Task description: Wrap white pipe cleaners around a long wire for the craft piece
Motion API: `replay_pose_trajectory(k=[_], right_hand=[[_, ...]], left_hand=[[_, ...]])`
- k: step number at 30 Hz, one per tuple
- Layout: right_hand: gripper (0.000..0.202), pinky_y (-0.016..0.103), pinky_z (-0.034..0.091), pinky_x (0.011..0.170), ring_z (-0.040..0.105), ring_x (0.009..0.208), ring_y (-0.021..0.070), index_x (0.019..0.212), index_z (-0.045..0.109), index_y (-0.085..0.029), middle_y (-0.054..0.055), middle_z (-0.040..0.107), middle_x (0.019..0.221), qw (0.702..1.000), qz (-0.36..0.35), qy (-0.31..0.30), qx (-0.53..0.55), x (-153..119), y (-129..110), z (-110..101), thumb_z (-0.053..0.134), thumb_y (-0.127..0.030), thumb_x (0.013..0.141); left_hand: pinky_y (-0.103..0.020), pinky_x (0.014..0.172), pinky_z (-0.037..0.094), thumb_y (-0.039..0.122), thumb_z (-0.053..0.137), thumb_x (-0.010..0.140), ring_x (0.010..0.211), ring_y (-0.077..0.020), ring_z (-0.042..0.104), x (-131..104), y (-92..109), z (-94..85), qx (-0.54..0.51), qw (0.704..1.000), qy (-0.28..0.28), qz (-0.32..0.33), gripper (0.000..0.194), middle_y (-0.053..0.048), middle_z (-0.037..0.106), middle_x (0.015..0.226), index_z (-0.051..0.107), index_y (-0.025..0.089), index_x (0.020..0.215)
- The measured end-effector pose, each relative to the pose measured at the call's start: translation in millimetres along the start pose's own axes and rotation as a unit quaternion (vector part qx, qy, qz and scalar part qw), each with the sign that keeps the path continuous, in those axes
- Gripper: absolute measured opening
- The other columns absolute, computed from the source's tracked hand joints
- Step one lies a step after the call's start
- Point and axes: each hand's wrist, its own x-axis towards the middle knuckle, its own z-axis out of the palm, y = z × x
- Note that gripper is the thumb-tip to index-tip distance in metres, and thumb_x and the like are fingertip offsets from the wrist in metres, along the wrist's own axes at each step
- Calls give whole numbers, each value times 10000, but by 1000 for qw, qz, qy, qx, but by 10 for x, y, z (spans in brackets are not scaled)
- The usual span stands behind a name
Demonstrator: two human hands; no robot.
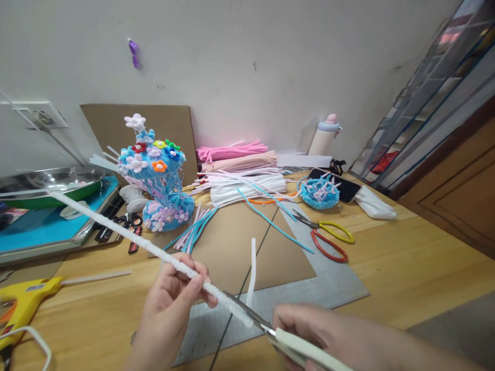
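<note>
My left hand (180,291) pinches a long white pipe cleaner (127,236), which slants from the upper left down to the front middle. My right hand (301,330) is closed around the pale handles of a pair of scissors (266,324). The scissor blades lie along the pipe cleaner's lower end, just right of my left fingertips. I cannot tell whether the blades have closed on it. Behind the blades, a short white pipe cleaner piece (252,268) lies on the brown cardboard (288,257). Part of my right hand's fingers is hidden by the handles.
A blue flowered pipe cleaner ornament (154,165) stands at the left. Bundles of pink and white pipe cleaners (247,188) lie behind the cardboard. At the right are red-and-yellow-handled scissors (328,239) and a blue round piece (319,196). A yellow glue gun (27,299) lies front left.
</note>
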Motion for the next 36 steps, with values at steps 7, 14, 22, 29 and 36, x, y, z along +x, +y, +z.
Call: replay_pose_trajectory(k=[7,14,22,29,36], right_hand=[[308,182,283,523,361,591,63,782,419,-182,-57,454,682,1000,8,17,-16,5,0,-2,662,-345,685],[463,183,243,499,308,568,56,796,403,-185,-64,419,669,999,26,29,21,-16,-88,52,637,-578,723],[558,196,219,488,288,556,62,777,382,-196,-72,378,651,998,27,49,7,-5,-80,82,626,-685,662],[615,200,235,523,299,589,73,739,365,-201,-69,374,654,997,34,73,20,16,-12,138,645,-729,594],[504,193,252,531,306,583,72,743,384,-202,-60,383,664,988,7,87,125,69,238,201,725,-557,636]], left_hand=[[-214,472,507,242,755,665,528,-115,555,4,-4,-9,3,1000,11,9,266,25,592,671,531,203,803],[-219,490,515,254,754,670,562,-118,547,0,-3,-14,4,1000,14,11,256,18,586,694,542,202,804],[-235,490,525,256,759,660,568,-126,547,4,-4,9,13,999,29,18,268,12,580,699,548,196,814],[-224,484,501,258,750,666,526,-118,559,25,-38,-5,9,1000,14,-3,282,20,588,681,518,202,816],[-243,499,500,265,733,698,521,-122,574,92,-92,-105,-1,999,-33,-41,284,27,593,694,505,216,861]])
